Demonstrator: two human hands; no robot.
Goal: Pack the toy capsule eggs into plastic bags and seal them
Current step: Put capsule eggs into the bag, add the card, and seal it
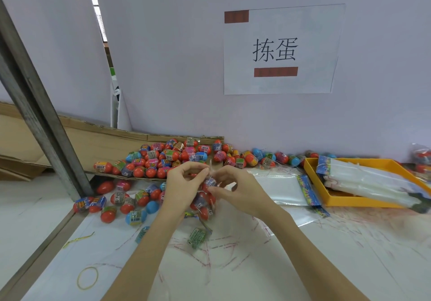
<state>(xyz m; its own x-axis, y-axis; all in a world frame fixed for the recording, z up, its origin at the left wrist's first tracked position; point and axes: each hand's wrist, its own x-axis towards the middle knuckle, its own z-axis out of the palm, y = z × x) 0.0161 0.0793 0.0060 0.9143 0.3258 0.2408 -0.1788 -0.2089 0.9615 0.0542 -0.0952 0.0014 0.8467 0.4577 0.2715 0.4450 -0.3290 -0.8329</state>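
A clear plastic bag point(205, 201) holding several red and blue capsule eggs hangs between my hands above the table. My left hand point(184, 184) grips the bag's gathered neck from the left. My right hand point(235, 192) pinches the neck from the right, fingertips at the top of the bag. A big pile of loose capsule eggs point(163, 160) lies on cardboard behind my hands, and more loose eggs point(121, 201) are scattered on the table to the left.
Flat empty bags point(279, 187) lie right of my hands. A yellow tray point(363, 201) with a bundle of bags stands at the right. A yellow rubber band point(87, 278) and a metal post point(39, 114) are on the left. A paper sign hangs on the wall.
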